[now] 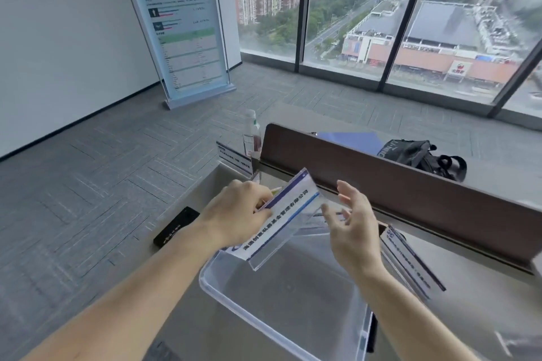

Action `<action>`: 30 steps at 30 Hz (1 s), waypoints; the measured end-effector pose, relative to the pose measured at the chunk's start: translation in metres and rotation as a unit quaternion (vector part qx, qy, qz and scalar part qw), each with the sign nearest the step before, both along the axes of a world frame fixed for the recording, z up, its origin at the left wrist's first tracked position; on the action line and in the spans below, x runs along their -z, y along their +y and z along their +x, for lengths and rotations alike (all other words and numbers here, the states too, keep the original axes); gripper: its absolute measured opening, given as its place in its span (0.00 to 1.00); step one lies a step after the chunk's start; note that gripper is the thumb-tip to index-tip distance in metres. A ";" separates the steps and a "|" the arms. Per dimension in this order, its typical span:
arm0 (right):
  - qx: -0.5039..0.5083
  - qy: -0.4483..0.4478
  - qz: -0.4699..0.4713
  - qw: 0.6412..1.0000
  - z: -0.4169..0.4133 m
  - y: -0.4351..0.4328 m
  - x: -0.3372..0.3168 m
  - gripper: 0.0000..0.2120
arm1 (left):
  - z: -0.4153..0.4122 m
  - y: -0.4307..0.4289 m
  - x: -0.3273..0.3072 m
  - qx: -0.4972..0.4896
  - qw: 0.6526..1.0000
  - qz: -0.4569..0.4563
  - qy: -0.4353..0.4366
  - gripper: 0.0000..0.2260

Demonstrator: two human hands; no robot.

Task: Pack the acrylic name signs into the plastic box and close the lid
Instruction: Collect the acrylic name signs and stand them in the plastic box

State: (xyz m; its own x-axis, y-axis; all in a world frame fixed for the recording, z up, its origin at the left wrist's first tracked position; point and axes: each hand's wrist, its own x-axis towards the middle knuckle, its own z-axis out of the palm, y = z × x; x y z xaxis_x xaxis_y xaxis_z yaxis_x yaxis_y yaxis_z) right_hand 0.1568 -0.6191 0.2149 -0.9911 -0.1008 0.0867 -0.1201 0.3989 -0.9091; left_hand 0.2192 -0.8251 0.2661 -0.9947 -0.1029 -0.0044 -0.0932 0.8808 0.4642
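Our left hand (234, 211) was closed around one end of an acrylic name sign (286, 218). We held the sign tilted, up in the air, just over the far edge of the clear plastic box (234, 299). Our right hand (353, 228) was open with the fingers spread. It was right beside the other end of the sign, and we could not tell if it touched it.

We had the box on the grey tabletop (469, 316), close to us. We could see nothing lying in the part of the box that showed.

A second name sign (412, 259) lay on the tabletop just to the right of the box. A third name sign (234, 158) stood farther away, near a bottle (251, 133). A black flat thing (176, 227) sat at the left edge of the tabletop. Behind the brown divider (396, 182) was a black bag (422, 157).
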 end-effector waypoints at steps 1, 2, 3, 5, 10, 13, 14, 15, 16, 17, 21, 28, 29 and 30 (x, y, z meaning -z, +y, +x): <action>0.018 -0.071 -0.015 0.997 -0.001 -0.009 0.017 0.27 | -0.007 -0.005 0.010 -0.017 1.000 -0.001 -0.011 0.05; 0.026 -0.147 -0.041 0.988 -0.001 -0.020 0.034 0.29 | -0.013 -0.009 0.022 -0.036 0.999 0.002 -0.020 0.08; 0.025 -0.216 -0.065 0.974 -0.001 -0.031 0.050 0.30 | -0.018 -0.013 0.035 -0.055 0.998 0.011 -0.032 0.11; 0.005 -0.308 -0.109 0.945 -0.003 -0.054 0.082 0.23 | -0.026 -0.018 0.060 -0.087 0.993 0.036 -0.073 0.11; 0.032 -0.437 -0.143 0.888 -0.005 -0.099 0.145 0.05 | -0.035 -0.025 0.133 -0.148 0.978 0.012 -0.147 0.17; 0.040 -0.479 -0.122 0.868 -0.010 -0.121 0.187 0.08 | -0.039 -0.026 0.182 -0.172 0.965 -0.012 -0.196 0.18; 0.048 -0.487 -0.111 0.865 -0.011 -0.128 0.201 0.11 | -0.039 -0.025 0.197 -0.173 0.962 -0.020 -0.211 0.16; 0.057 -0.494 -0.097 0.862 -0.013 -0.134 0.214 0.13 | -0.041 -0.024 0.209 -0.170 0.959 -0.026 -0.227 0.13; 0.071 -0.496 -0.096 0.860 -0.015 -0.141 0.227 0.15 | -0.043 -0.023 0.217 -0.162 0.956 -0.033 -0.242 0.09; 0.083 -0.501 -0.096 0.856 -0.016 -0.147 0.240 0.15 | -0.045 -0.022 0.223 -0.153 0.953 -0.041 -0.258 0.06; 0.084 -0.511 -0.069 0.853 -0.017 -0.161 0.283 0.15 | -0.050 -0.022 0.245 -0.120 0.943 -0.075 -0.303 0.10; 0.100 -0.544 -0.110 0.826 -0.016 -0.182 0.295 0.07 | -0.053 -0.028 0.252 -0.101 0.931 -0.135 -0.324 0.16; 0.101 -0.553 -0.130 0.817 -0.015 -0.186 0.295 0.07 | -0.053 -0.030 0.252 -0.098 0.931 -0.143 -0.320 0.16; 0.098 -0.554 -0.140 0.815 -0.014 -0.188 0.296 0.07 | -0.053 -0.031 0.253 -0.093 0.933 -0.150 -0.313 0.16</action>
State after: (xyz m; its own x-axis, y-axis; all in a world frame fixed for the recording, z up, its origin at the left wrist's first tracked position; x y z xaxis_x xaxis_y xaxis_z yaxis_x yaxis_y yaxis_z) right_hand 0.1430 -0.8069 -0.0809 -0.4717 -0.0606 -0.8797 0.8771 0.0703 -0.4752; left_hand 0.1664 -0.8558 0.0134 -0.7716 -0.3634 -0.5221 -0.4273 0.9041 0.0022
